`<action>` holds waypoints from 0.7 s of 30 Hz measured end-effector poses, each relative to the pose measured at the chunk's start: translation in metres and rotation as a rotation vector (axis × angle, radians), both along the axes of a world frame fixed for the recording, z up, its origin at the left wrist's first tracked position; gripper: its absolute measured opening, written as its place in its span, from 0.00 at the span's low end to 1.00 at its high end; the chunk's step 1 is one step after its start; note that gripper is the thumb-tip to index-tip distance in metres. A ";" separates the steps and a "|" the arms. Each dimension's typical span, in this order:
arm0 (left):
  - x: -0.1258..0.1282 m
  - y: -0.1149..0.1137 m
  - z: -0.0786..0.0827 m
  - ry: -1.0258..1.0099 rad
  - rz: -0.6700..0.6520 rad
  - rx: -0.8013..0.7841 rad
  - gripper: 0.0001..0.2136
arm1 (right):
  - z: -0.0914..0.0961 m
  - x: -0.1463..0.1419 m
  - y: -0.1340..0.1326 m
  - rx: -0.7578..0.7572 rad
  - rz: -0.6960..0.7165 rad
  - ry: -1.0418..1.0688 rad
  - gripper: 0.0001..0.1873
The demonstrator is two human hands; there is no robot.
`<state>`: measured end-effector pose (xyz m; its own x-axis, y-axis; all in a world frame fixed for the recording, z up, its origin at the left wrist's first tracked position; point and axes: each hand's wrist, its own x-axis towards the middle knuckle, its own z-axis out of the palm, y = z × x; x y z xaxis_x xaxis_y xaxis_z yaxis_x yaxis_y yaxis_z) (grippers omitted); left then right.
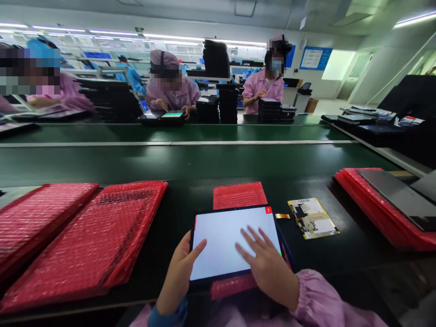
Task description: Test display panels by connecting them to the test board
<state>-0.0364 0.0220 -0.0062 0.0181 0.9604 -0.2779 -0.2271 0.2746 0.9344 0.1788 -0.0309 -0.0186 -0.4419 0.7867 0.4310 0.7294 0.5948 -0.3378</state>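
Note:
A tablet (221, 245) with a lit, nearly white screen is tilted up in front of me, a small red square in its upper right corner. My left hand (182, 265) grips its left edge, thumb over the front and fingers behind. Over the right half of the screen, my right hand (267, 265) is spread with fingers apart, slightly blurred; whether it touches the glass I cannot tell. Red bubble wrap (240, 195) shows beyond the tablet and also below its near edge. Right of the tablet lies a flat circuit assembly (313, 218) with a gold ribbon cable (282, 216).
Red bubble-wrap bags (91, 236) are stacked at the left. At the right, another red stack (371, 204) carries a dark flat panel (402, 193). A green conveyor belt (190, 163) crosses ahead. Beyond it, co-workers in pink sit or stand near piles of black trays (228, 104).

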 end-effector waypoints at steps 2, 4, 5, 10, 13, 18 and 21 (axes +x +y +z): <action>-0.001 -0.001 -0.001 0.007 -0.005 0.006 0.28 | 0.000 0.002 -0.004 0.010 0.136 0.012 0.26; -0.001 -0.002 -0.002 0.007 -0.011 0.007 0.28 | 0.000 0.024 -0.007 0.050 0.119 0.107 0.21; -0.002 -0.002 -0.002 0.008 -0.012 0.006 0.28 | 0.000 0.043 -0.005 0.077 0.039 0.156 0.19; -0.003 -0.001 -0.003 0.018 -0.021 -0.002 0.29 | -0.008 0.157 0.035 0.120 -0.463 0.134 0.14; -0.005 0.000 -0.004 0.024 -0.025 -0.010 0.31 | -0.020 0.196 0.055 0.061 -0.529 0.046 0.16; -0.006 0.002 -0.005 -0.009 -0.030 0.004 0.31 | -0.038 0.198 0.061 0.001 -0.545 -0.009 0.22; -0.005 0.002 -0.005 0.009 -0.028 -0.007 0.31 | -0.042 0.197 0.060 -0.021 -0.561 0.017 0.22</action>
